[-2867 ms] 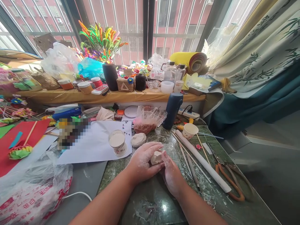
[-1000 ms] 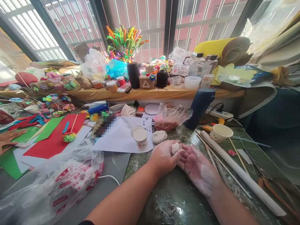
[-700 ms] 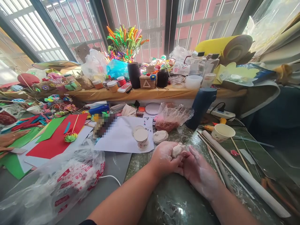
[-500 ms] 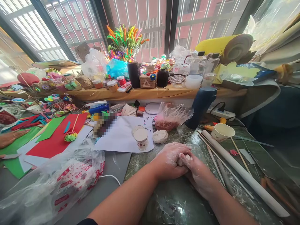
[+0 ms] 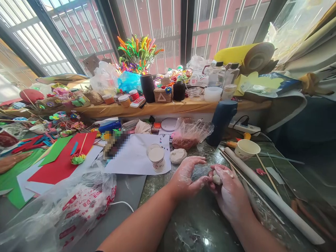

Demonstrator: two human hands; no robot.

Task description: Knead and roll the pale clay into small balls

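Note:
My right hand (image 5: pixel 231 192), dusted with white flour, is curled round a small pale lump of dough (image 5: pixel 216 178) just above the green marble table (image 5: pixel 194 224). My left hand (image 5: pixel 187 175), floured too, has let the lump go; its fingers are curved and apart and its thumb tip touches the right hand's fingers. A second flattened piece of dough (image 5: pixel 178 155) lies on the table beyond my left hand, beside a white paper cup (image 5: pixel 157 159).
A long white rolling pin (image 5: pixel 270 196) and thin sticks lie to the right, near another paper cup (image 5: pixel 246 149). A plastic bag of reddish filling (image 5: pixel 190 134) and a dark blue bottle (image 5: pixel 221 120) stand behind. A printed plastic bag (image 5: pixel 60 213) sits front left.
Half a second ago both hands were clasped over the dough. Now the lump sits in my right hand alone, moved slightly right, and my left hand has opened beside it.

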